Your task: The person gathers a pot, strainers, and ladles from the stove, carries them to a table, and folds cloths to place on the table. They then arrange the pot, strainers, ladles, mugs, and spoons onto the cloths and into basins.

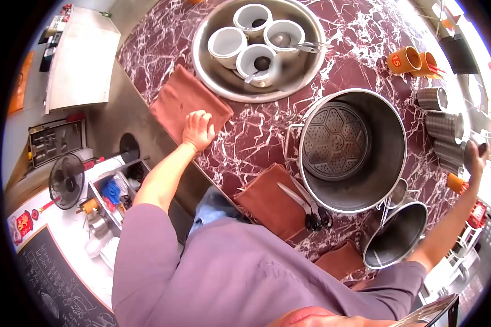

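My left hand (198, 131) lies on a folded brown cloth (174, 101) at the table's edge, fingers spread and holding nothing. Far to the right, my right hand (477, 159) reaches to stacked metal cups (444, 125) lying on their sides. Its fingers close around the end of a metal cup (468, 155); the grip is partly hidden. Between my arms stands a large metal pot (395, 158) with a perforated plate inside. Another brown cloth (264, 204) bears scissors (305, 204). A smaller metal pot (395, 237) is tilted near my right forearm.
At the back, a wide steel basin (207, 73) holds several white cups (227, 42) and metal spoons. Orange cups (403, 60) stand at the right, near a bright window. A fan (66, 180) and a chalkboard (54, 278) are at the left.
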The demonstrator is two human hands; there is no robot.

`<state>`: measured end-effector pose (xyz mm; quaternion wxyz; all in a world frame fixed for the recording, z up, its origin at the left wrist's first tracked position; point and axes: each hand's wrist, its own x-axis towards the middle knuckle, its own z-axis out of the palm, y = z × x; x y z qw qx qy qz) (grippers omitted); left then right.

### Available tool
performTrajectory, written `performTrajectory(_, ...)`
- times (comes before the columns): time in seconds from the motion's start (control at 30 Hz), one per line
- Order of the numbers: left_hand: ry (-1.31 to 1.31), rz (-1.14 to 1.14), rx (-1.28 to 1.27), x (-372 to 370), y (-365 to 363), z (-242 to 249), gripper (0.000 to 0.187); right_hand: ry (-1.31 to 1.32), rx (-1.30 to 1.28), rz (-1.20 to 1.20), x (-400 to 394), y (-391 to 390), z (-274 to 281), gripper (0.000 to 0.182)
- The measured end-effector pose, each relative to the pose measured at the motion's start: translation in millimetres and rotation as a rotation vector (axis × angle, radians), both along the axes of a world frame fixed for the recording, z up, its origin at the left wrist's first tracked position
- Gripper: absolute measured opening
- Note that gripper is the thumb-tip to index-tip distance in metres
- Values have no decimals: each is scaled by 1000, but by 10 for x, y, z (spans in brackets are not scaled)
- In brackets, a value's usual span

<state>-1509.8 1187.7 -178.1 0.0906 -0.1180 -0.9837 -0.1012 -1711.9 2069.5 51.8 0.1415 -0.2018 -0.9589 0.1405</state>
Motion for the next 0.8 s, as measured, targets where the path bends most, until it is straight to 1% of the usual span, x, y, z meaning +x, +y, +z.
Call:
performTrajectory(0.03, -4, 0, 20, 12, -7, 6, 41, 96, -178, 209, 79, -439, -152, 93)
performTrajectory(0.1, -2, -11, 48, -7, -28, 18, 39, -159, -388, 445, 575, -2516, 195, 82)
performTrajectory(0.13, 2, -25, 65, -13, -36, 21, 39, 19, -558, 610, 765, -3191, -27, 85)
performTrajectory(0.17, 12, -16, 64, -11, -41, 28, 38, -72, -83, 653, 944, -3892, 46, 87)
performTrajectory(0.2, 21, -11, 63, -2, -39, 35, 37, -257, -318, 747, 1067, -4518, 114, 88)
performTrajectory(0.23, 25, -38, 79, 1, -41, 33, 37, -282, -306, 835, 1217, -4977, -32, 90)
performTrajectory(0.27, 29, -29, 92, 2, -48, 24, 37, -332, -242, 953, 1307, -5408, -202, 93)
performTrajectory(0.3, 29, -24, 102, 5, -67, 19, 36, -392, -280, 964, 1437, -5755, -411, 97)
performTrajectory(0.33, 34, -26, 110, 7, -76, 24, 35, -342, -241, 1008, 1518, -6030, -722, 97)
performTrajectory(0.4, 52, -29, 117, 7, -87, 35, 34, -475, -104, 990, 1594, -6413, -973, 94)
performTrajectory(0.47, 25, -60, 157, 12, -97, 51, 33, -528, -26, 948, 1628, -6587, -1121, 94)
performTrajectory(0.53, 19, -41, 181, 12, -124, 36, 33, -496, 81, 921, 1619, -6629, -1208, 95)
performTrajectory(0.57, 2, -42, 177, 13, -137, 48, 34, -543, 120, 906, 1582, -6606, -1208, 95)
performTrajectory(0.6, 14, -49, 190, 13, -149, 37, 33, -534, 164, 886, 1549, -6551, -1239, 94)
performTrajectory(0.7, 18, -66, 225, 19, -177, 44, 32, -382, 182, 866, 1454, -6376, -1145, 91)
performTrajectory(0.73, -11, -46, 239, 20, -185, 65, 31, -304, 89, 833, 1455, -6361, -1034, 91)
performTrajectory(0.8, -33, -42, 251, -27, -145, 125, 30, -119, 26, 770, 1556, -6309, -717, 93)
